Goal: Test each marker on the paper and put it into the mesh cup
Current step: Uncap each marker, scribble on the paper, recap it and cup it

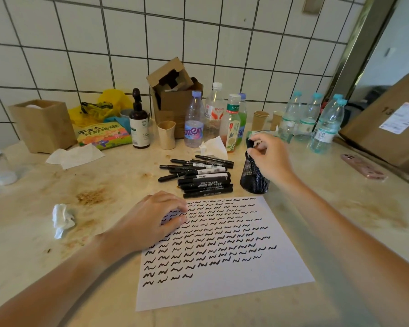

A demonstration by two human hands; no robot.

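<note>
A white sheet of paper covered with rows of black squiggles lies on the counter in front of me. My left hand rests on its upper left corner, fingers loosely curled, holding nothing. Behind the paper lies a pile of several black markers. To their right stands the black mesh cup. My right hand hovers over the cup's mouth and pinches a black marker by its top end, the rest of it hidden by the hand and cup.
Plastic bottles, paper cups, a brown pump bottle and an open cardboard box line the tiled wall. Crumpled tissue lies left of the paper. A pink phone and a large carton sit at the right.
</note>
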